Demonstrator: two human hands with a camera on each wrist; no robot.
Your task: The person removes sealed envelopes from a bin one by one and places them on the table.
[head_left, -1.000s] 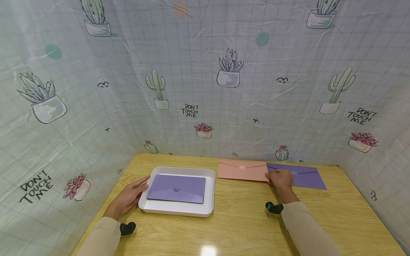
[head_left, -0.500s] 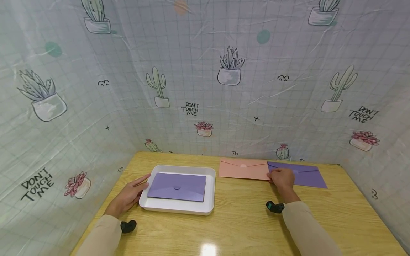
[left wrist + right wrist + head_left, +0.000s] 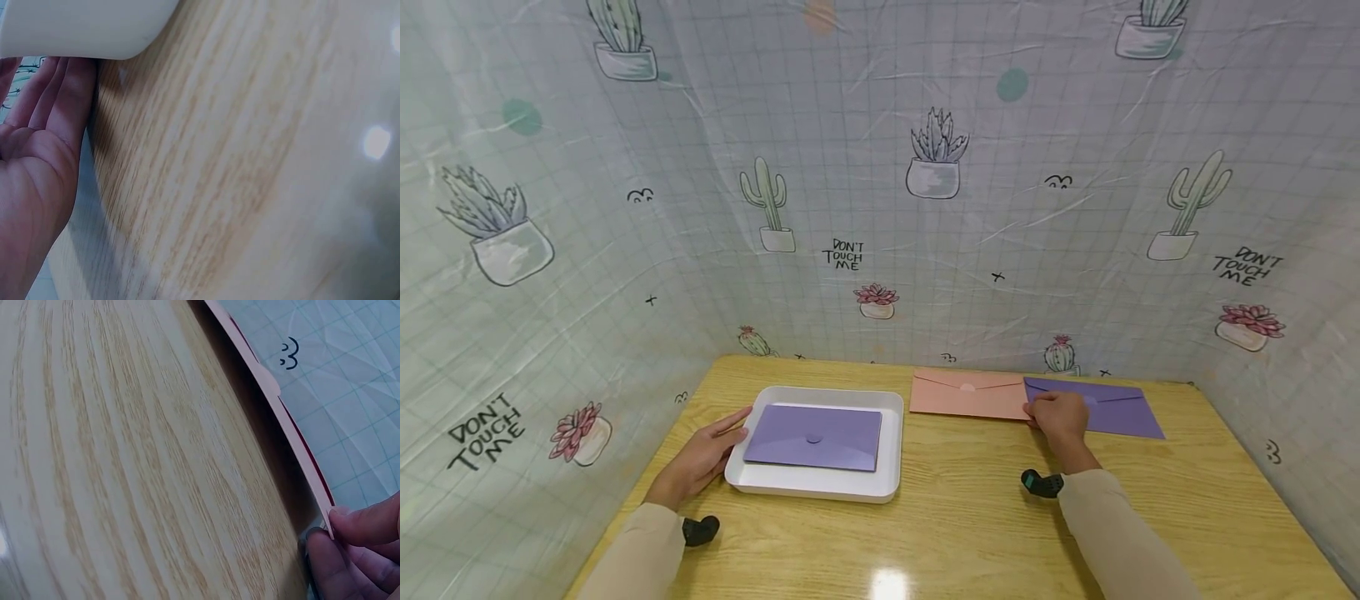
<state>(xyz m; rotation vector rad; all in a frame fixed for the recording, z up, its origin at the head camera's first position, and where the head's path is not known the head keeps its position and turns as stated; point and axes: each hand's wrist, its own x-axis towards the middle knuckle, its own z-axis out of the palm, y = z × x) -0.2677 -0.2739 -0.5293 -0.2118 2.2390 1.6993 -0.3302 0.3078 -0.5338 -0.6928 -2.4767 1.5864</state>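
My left hand (image 3: 696,458) lies against the left wall of a white tray (image 3: 891,450), its fingers mostly straight along the outside. In the left wrist view those fingers (image 3: 65,103) reach behind the tray wall (image 3: 81,28), their tips hidden. Inside the tray is a purple envelope (image 3: 812,425) with a round tab. Across the table, my right hand (image 3: 1060,421) pinches the near right corner of a pink envelope (image 3: 966,402) between thumb and finger. The right wrist view has that envelope (image 3: 275,403) nearly edge-on, a dark shadow beneath its edge.
A second purple envelope (image 3: 1120,408) lies at the back right, touching the pink one and partly behind my right hand. The wooden table (image 3: 955,517) meets a patterned sheet (image 3: 850,183) at the back and sides.
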